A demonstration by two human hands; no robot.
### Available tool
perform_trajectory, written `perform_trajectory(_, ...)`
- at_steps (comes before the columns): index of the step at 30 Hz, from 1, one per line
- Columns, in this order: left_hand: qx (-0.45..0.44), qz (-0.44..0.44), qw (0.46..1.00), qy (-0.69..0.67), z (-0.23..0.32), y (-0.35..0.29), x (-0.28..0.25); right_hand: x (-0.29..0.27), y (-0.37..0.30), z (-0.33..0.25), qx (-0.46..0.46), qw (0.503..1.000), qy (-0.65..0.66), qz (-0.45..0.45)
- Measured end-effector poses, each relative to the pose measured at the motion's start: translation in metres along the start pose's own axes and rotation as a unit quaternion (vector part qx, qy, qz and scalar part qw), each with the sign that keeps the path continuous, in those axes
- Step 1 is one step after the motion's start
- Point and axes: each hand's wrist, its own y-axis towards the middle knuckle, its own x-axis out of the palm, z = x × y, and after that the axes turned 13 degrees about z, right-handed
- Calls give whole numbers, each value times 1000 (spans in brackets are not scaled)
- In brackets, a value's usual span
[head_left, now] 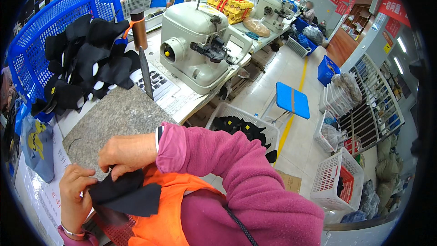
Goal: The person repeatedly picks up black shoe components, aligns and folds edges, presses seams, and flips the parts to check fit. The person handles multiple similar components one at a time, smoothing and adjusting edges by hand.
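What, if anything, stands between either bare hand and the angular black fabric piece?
Nothing visible: the bare right hand and bare left hand both touch the angular black fabric piece directly. The flat, mottled grey mat spreads beyond them, not between.

The black fabric piece (140, 200) is held bent and slanting, right end free.

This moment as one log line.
left hand: holding flat black fabric piece; right hand: pinching same piece; beyond hands: flat grey mottled mat; upper left: blue plastic basket
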Motion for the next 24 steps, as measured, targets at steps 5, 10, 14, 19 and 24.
perform_trajectory(5,-58,-69,992,-93,-2,3,-3,-4,-5,-2,50,999,5,-2)
perform_trajectory(10,-44,-3,997,-63,8,5,-7,-6,-5,-8,66,998,2,-10)
perform_trajectory(14,55,83,994,35,3,10,-6,-9,-7,-9,48,999,-4,-20)
perform_trajectory(19,-15,29,999,-22,-7,-5,-7,-9,-16,-16,35,996,-78,24)
perform_trajectory(24,54,20,997,-46,-2,-10,-8,-3,-13,-28,79,994,-75,8)
